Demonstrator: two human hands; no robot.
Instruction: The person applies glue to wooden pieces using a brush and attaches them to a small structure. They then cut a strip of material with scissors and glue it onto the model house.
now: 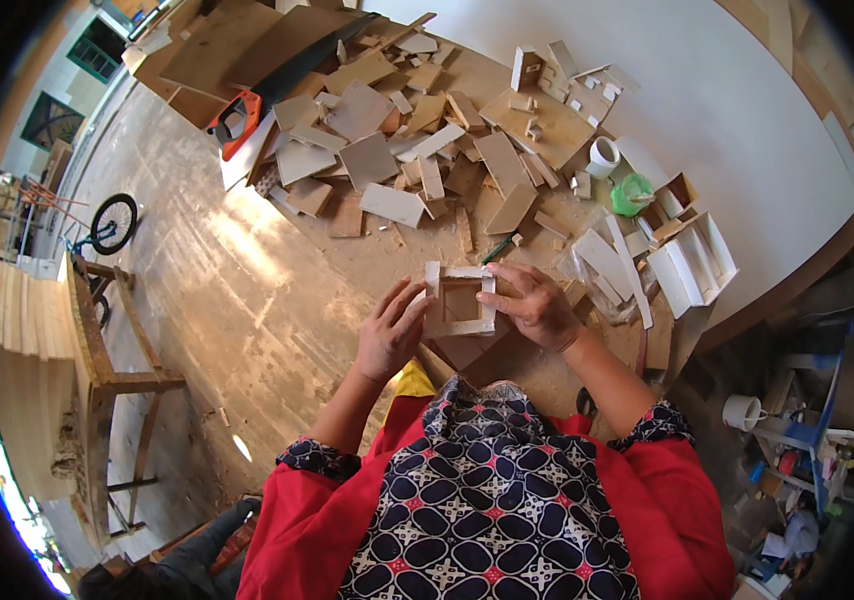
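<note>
My left hand (391, 326) and my right hand (539, 308) hold a small, square white frame (461, 328) between them, one on each side. Its middle is an opening, through which brown shows. The left fingers are closed on the left edge. On the other side, the right thumb and fingers pinch the right edge and upper corner. Just beyond the right fingers lies a thin dark green stick-like tool (497, 249). Flat wood pieces (467, 350) lie below the frame, partly hidden by it.
A heap of wood offcuts (367, 160) spreads ahead. At its left is a handsaw with an orange handle (237, 125). To the right are a white cup (603, 157), a green plastic bag (632, 195) and a white open box (693, 265). A wooden trestle (132, 380) stands left.
</note>
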